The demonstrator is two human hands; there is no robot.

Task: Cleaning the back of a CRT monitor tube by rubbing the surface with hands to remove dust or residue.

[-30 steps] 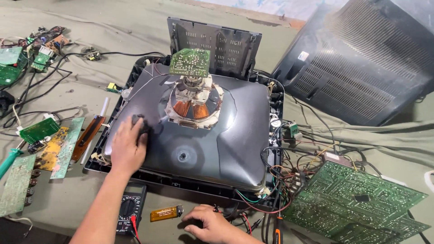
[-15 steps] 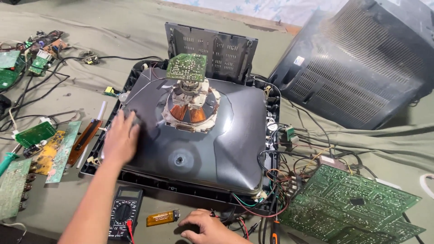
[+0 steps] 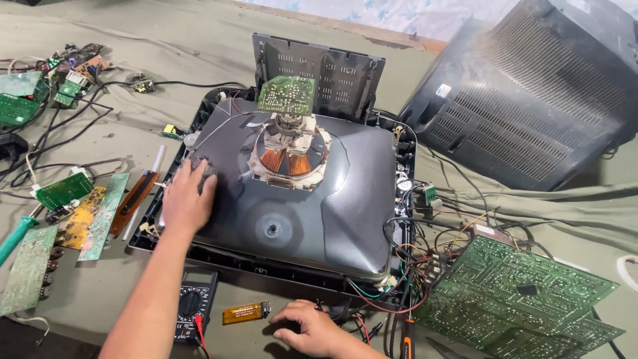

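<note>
Picture tube [image 3: 312, 206] | left hand [image 3: 187, 199] flat, open on glass | right hand [image 3: 312, 330] loosely curled by lighter [image 3: 246, 312], holding nothing | risk: leaning weight could snap the neck board [image 3: 286, 94]

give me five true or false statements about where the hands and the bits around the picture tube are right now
1. The left hand rests flat on the grey picture tube. True.
2. The right hand grips the multimeter. False: it is on the cloth near the tube's front edge, apart from the meter.
3. A small green board sits on top of the tube's neck, above the copper coil. True.
4. The orange lighter lies on top of the tube. False: it lies on the cloth between meter and right hand.
5. The dark rear cover stands behind and right of the tube. True.
</note>
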